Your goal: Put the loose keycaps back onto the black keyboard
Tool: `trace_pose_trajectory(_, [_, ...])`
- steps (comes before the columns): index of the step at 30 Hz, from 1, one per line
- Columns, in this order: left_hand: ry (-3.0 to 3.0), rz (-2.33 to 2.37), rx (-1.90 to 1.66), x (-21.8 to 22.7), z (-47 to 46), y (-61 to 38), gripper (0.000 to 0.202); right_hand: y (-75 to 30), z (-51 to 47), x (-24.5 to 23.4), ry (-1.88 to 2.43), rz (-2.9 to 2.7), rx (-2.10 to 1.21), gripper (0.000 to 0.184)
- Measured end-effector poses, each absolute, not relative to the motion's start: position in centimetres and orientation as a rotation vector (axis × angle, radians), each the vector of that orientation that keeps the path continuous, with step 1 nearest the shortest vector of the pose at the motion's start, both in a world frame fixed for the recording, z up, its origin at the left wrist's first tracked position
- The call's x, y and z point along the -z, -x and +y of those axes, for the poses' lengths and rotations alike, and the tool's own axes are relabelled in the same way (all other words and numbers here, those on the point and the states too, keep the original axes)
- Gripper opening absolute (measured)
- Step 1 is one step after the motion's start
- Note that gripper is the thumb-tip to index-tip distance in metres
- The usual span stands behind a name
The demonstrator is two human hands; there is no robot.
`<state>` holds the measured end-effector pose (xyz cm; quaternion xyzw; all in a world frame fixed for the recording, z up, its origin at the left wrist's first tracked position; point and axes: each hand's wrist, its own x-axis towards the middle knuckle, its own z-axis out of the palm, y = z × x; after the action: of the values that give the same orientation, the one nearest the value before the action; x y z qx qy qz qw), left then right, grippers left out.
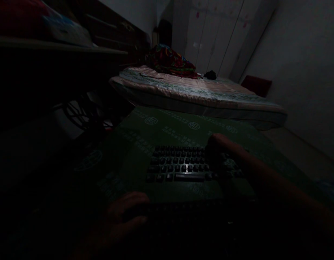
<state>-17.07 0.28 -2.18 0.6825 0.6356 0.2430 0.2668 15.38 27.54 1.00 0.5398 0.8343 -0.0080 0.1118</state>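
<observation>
The room is very dark. A black keyboard (180, 164) lies on a green printed cloth (167, 126). My right hand (219, 146) rests over the keyboard's right end, its fingers bent down around that end. My left hand (126, 213) is nearer to me at the lower left. Its fingers curl over the left edge of a flat dark object (188, 216) that I cannot make out in the gloom.
Beyond the cloth stands a bed (199, 94) with a striped sheet and a bundle of coloured cloth (171, 61). A dark shelf (61, 45) juts out at the left with a wire frame (80, 115) beneath it. A pale wardrobe (218, 36) fills the back wall.
</observation>
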Motion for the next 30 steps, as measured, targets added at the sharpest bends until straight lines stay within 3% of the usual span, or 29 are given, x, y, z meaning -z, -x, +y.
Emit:
trace_pose_trajectory(22, [-1.865, 1.709, -0.661, 2.4, 0.3, 17.2, 0.034, -15.1, 27.8, -1.2, -1.656, 2.510, 0.051, 0.021])
trace_pose_trajectory(30, [-1.858, 1.705, -0.639, 1.8, 0.9, 16.9, 0.037, -17.6, 22.7, -3.2, -1.624, 2.680, 0.123, 0.023])
